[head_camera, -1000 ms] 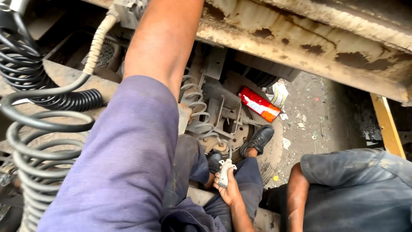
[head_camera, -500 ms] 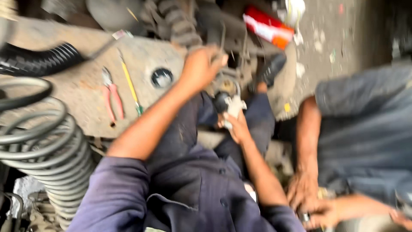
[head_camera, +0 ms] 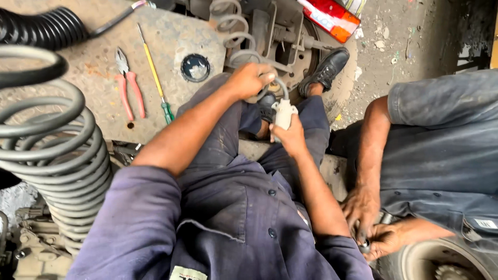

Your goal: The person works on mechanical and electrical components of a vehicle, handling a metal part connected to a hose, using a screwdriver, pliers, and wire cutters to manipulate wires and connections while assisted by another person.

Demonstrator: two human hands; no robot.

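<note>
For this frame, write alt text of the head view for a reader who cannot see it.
Seen from above, a seated person in a purple shirt grips a thin coiled hose with the left hand and a pale plug-like fitting with the right hand. Red-handled pliers and a yellow screwdriver lie on a rusty plate; a co-worker's hands work at right.

A red, orange and white rectangular package (head_camera: pixel 332 18) lay on the ground at top; a small pale label (head_camera: pixel 188 273) sat on the blue shirt.
</note>
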